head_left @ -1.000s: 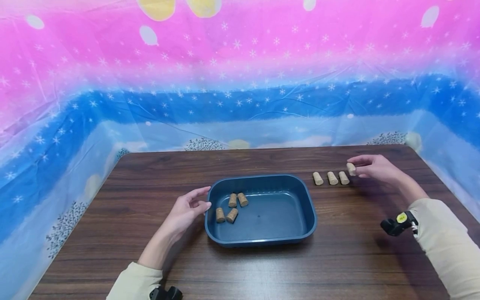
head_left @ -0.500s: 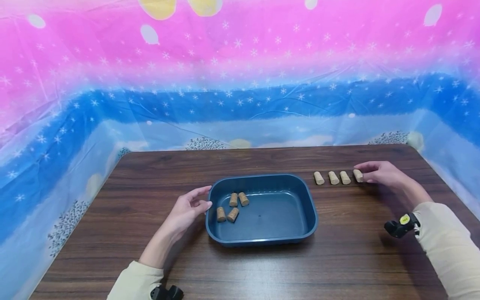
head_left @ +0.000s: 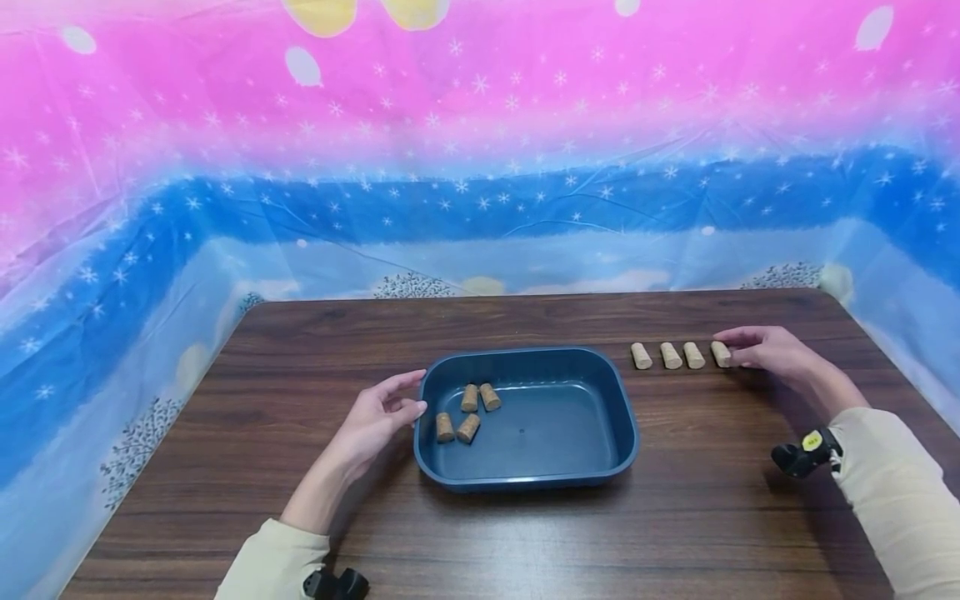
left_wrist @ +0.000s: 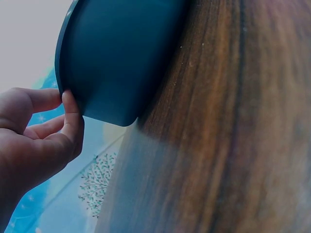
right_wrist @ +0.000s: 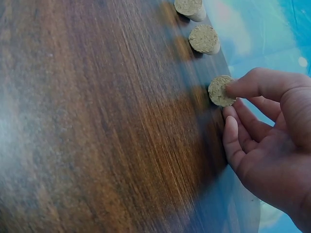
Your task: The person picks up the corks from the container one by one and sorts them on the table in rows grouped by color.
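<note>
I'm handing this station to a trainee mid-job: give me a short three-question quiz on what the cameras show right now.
1. How many corks lie inside the blue tray, and how many lie in the row on the table?
2. True or false: the left hand is lifting the tray off the table.
3. Which cork does the right hand touch: A, the one nearest the tray; B, the row's far-right cork; C, one inside the tray?

Key
1. Four in the tray, four in the row.
2. False: the tray sits flat on the table, and the left hand's thumb rests at its rim.
3. B.
</note>
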`<move>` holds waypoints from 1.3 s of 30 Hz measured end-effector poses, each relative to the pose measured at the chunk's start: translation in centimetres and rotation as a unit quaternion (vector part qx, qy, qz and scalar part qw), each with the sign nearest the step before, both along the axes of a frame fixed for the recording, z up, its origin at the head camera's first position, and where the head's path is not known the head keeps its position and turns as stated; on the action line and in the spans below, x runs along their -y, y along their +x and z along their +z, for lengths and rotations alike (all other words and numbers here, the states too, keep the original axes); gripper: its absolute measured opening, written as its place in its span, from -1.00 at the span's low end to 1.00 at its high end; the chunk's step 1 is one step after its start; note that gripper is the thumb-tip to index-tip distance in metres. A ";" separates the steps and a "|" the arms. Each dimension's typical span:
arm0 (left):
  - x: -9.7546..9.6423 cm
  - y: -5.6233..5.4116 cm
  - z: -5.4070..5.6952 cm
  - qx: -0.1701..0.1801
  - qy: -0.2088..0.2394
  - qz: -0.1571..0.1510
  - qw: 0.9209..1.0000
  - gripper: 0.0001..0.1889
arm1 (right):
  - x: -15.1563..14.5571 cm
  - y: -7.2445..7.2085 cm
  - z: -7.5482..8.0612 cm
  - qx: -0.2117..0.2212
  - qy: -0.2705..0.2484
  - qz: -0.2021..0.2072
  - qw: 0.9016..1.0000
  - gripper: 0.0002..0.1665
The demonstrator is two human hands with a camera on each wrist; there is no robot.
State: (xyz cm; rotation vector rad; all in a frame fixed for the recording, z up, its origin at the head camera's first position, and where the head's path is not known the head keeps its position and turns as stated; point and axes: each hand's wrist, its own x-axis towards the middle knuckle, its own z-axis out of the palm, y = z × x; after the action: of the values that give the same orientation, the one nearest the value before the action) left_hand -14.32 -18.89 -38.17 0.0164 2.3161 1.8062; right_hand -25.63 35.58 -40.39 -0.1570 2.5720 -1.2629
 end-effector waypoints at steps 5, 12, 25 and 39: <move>0.0 0.0 0.0 -0.001 0.000 -0.001 1.000 -0.50 | 0.0 0.0 0.0 0.000 0.013 0.000 1.000 -0.33; 0.0 0.0 -0.1 0.000 0.000 0.001 1.000 -0.51 | -0.1 0.1 0.0 -0.006 0.020 0.006 1.000 -0.32; 0.0 -0.1 -0.1 -0.002 0.006 -0.002 1.000 -0.51 | -0.4 0.3 0.4 -0.025 -0.030 0.000 0.999 -0.38; 0.0 0.0 -0.2 -0.002 0.005 0.000 1.000 -0.51 | 6.6 0.8 5.8 -0.099 0.048 0.015 0.994 -0.43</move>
State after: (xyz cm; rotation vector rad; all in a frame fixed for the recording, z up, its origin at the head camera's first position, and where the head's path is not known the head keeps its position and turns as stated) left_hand -14.36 -18.90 -38.41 0.0212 2.3086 1.8200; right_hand -24.83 28.93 -34.60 -0.3154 2.7793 -1.1645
